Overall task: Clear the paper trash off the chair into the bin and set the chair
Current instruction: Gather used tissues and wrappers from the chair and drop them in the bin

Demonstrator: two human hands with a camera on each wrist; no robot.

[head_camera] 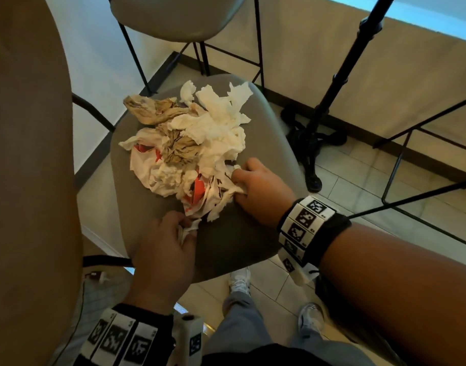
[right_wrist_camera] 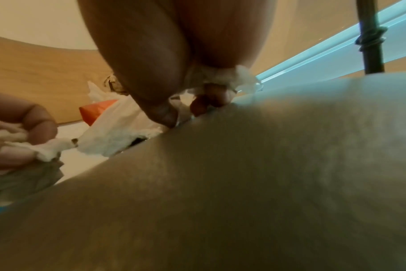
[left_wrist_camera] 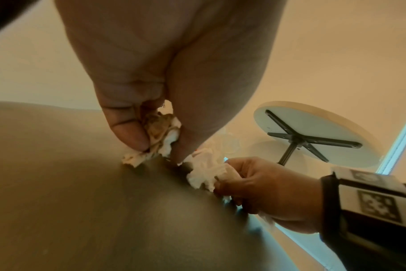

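Paper trash (head_camera: 192, 143): crumpled white, brown and orange-printed scraps heaped on chair (head_camera: 239, 233).

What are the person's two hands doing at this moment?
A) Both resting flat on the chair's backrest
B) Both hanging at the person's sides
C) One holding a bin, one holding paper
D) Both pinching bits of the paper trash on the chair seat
D: the left hand and the right hand each pinch crumpled tissue at the near edge of the paper trash, which lies heaped on the chair seat.
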